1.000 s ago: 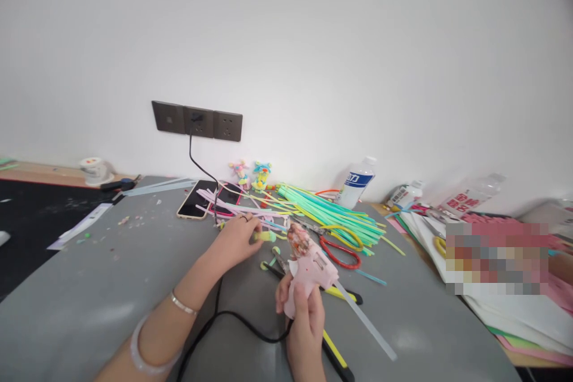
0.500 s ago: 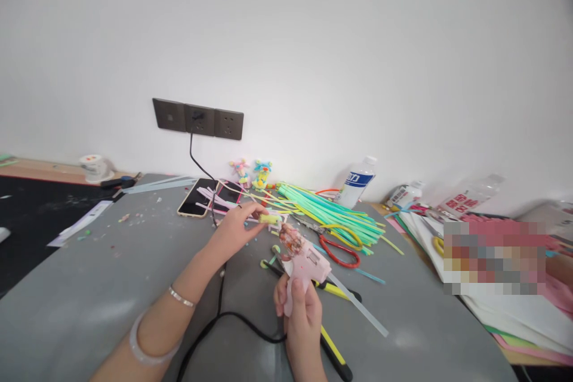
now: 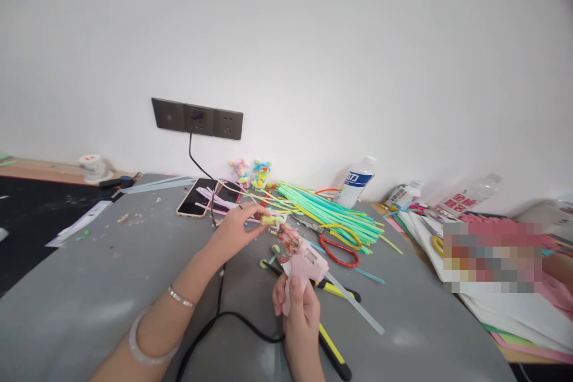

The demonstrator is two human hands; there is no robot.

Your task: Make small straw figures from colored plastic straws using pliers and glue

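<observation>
The glue gun point(image 3: 308, 265), pink with a crusted brown front end, is the reference for all positions. The right hand point(image 3: 299, 313) is closed around its handle, thumb on the near side; whether the trigger is pressed cannot be told. A translucent glue stick point(image 3: 356, 304) protrudes from the rear of the gun, and a black cord point(image 3: 255, 329) runs leftward from the handle's base.

The left hand point(image 3: 237, 227), ahead and to the left of the gun, holds a yellow-green piece point(image 3: 268, 221) in a narrow pinch between thumb and fingertips. This piece is directly before the gun's nozzle; contact between the two cannot be confirmed.

Pliers point(image 3: 332, 349) with black and yellow handles lie partly beneath the gun. A small green piece point(image 3: 270, 258) lies just to its left. Scissors point(image 3: 344, 261) with red and yellow handles rest to its right, slightly beyond it. Farther beyond the gun lies a bundle of green stems point(image 3: 335, 221), with a bottle point(image 3: 356, 182) behind. Two small figures point(image 3: 261, 175) and a phone point(image 3: 196, 198) are beyond the gun to the left.
</observation>
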